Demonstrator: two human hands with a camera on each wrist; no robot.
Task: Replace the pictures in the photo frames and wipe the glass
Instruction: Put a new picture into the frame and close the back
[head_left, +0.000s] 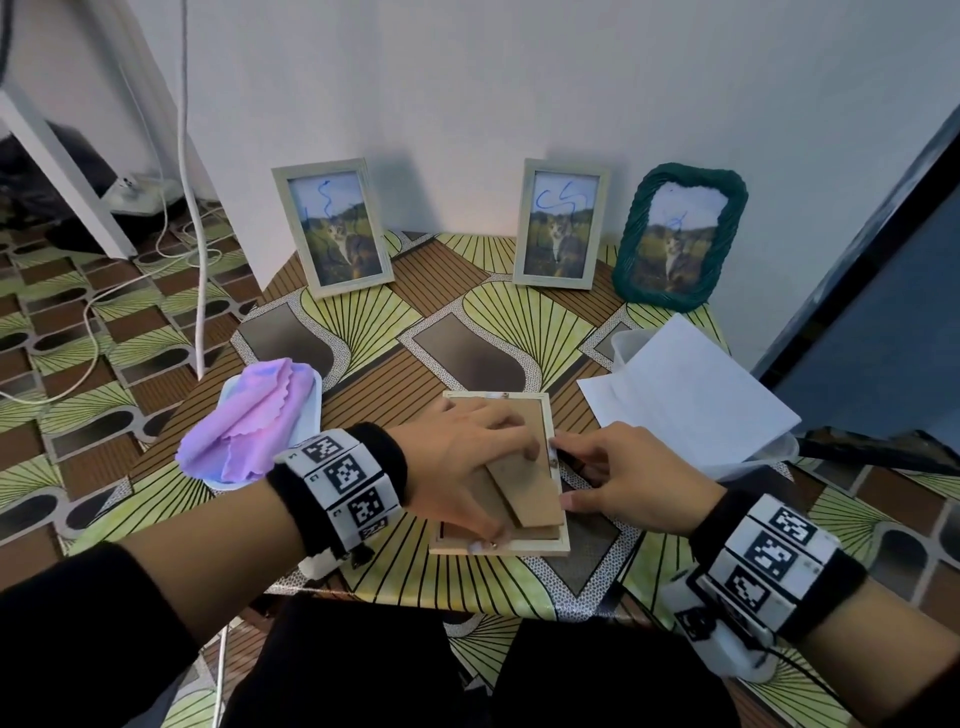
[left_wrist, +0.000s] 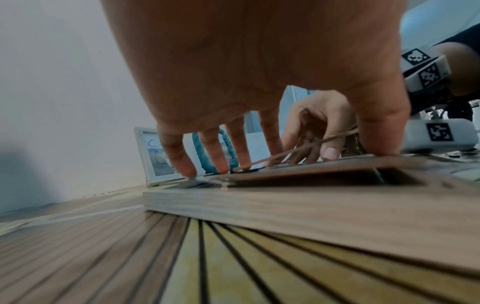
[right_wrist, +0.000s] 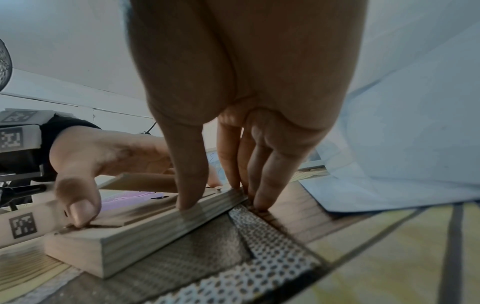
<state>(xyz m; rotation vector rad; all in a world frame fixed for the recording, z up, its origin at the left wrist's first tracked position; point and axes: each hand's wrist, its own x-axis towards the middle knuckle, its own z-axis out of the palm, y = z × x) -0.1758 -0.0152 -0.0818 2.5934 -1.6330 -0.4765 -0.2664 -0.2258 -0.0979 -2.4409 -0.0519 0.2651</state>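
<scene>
the wooden frame (head_left: 555, 543) lay face down on the bench (head_left: 467, 332), its long axis running away from the person toward the wall, and everything else is placed from it here. the left hand (head_left: 462, 457) lay spread over the frame's backing board (head_left: 532, 431), fingers nearly straight and pressing down, the thumb set on the near edge; its grip closed round nothing. the right hand (head_left: 613, 480) stood just at the frame's right rail, fingertips (right_wrist: 187, 203) bent down onto that rail and onto the bench beside it, close to a small metal tab (head_left: 554, 457) midway along the rail. whether the grip actually pinched that tab could not be told; the fingers seemed only to press. the fold-out stand (head_left: 524, 493) lay on the backing, slightly lifted at its free end in the left wrist view.

so the tab lay directly under the right fingertips, on the long right side, and the right hand was plainly the nearer to it; the left looked placed to steady the frame while the tab was turned.

left of the frame sat a purple cloth (head_left: 254, 415) in a white tray (head_left: 311, 410); right of it, white sheets (head_left: 691, 389). beyond it stood three framed cat pictures (head_left: 558, 226) against the wall.
</scene>
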